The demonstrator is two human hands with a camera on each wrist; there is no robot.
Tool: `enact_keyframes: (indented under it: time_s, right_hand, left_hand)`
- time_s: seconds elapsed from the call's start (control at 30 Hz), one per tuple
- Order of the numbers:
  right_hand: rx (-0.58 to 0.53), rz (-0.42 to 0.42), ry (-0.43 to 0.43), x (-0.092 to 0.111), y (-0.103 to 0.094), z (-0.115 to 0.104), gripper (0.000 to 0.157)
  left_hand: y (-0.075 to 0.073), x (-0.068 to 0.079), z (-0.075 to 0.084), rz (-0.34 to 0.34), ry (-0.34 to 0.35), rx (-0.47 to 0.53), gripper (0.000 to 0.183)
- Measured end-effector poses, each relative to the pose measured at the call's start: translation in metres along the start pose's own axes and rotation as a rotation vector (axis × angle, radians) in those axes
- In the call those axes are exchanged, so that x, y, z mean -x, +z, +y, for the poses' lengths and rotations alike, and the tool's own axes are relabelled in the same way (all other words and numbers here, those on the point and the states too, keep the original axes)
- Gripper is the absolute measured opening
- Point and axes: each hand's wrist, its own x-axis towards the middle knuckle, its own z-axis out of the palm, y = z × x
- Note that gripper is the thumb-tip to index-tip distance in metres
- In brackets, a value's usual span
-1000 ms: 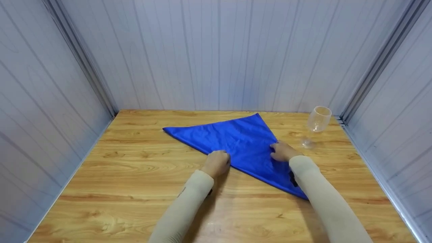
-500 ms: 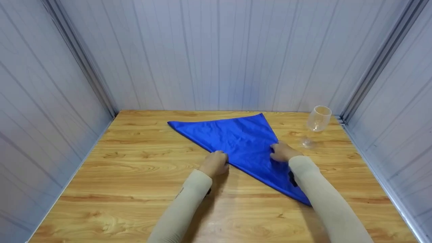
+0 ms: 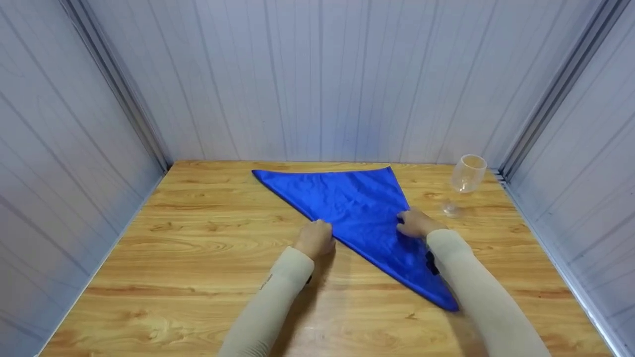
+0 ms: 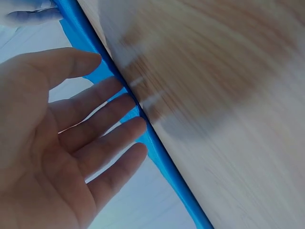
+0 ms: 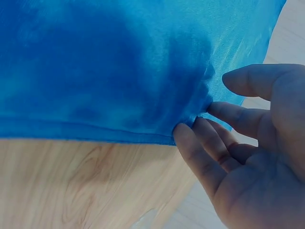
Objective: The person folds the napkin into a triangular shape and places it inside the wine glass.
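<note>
A shiny blue cloth [image 3: 347, 203], folded to a triangle, lies on the wooden table with its long edge slanting down to the right. At that long edge my left hand [image 3: 316, 239] touches the cloth with its fingertips. Seen in the left wrist view, the fingers [image 4: 109, 133] are spread and slightly bent, the thumb apart from them. My right hand [image 3: 415, 223] is at the cloth's right edge. In the right wrist view its fingertips [image 5: 183, 133] rest on the cloth's border, fingers loosely bent and thumb apart.
A clear stemmed wine glass [image 3: 469, 173] stands upright behind and right of my right hand. Pale panelled walls [image 3: 317, 79] border the wooden table [image 3: 198, 267] at the back and on both sides.
The cloth has turned clockwise: its left corner has gone back and rightward, its near right corner toward me, its back corner a little right. Both hands stay nearly in place.
</note>
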Motion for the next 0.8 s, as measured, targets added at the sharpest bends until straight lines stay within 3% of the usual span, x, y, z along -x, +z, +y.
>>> enact_keyframes:
  time_s: [0.33, 0.57, 0.8]
  right_hand:
    - [-0.034, -0.001, 0.003, 0.0039, 0.001, 0.0002, 0.049]
    - [-0.006, 0.009, -0.026, 0.0016, 0.0029, -0.0006, 0.045]
    - [-0.01, 0.04, -0.028, 0.0016, 0.0056, 0.0001, 0.043]
  left_hand:
    - [-0.0015, -0.0007, -0.0029, 0.008, -0.038, -0.007, 0.02]
    - [-0.0032, -0.0006, -0.0061, -0.047, -0.101, 0.013, 0.021]
    - [-0.0034, -0.002, -0.007, -0.068, -0.106, -0.002, 0.025]
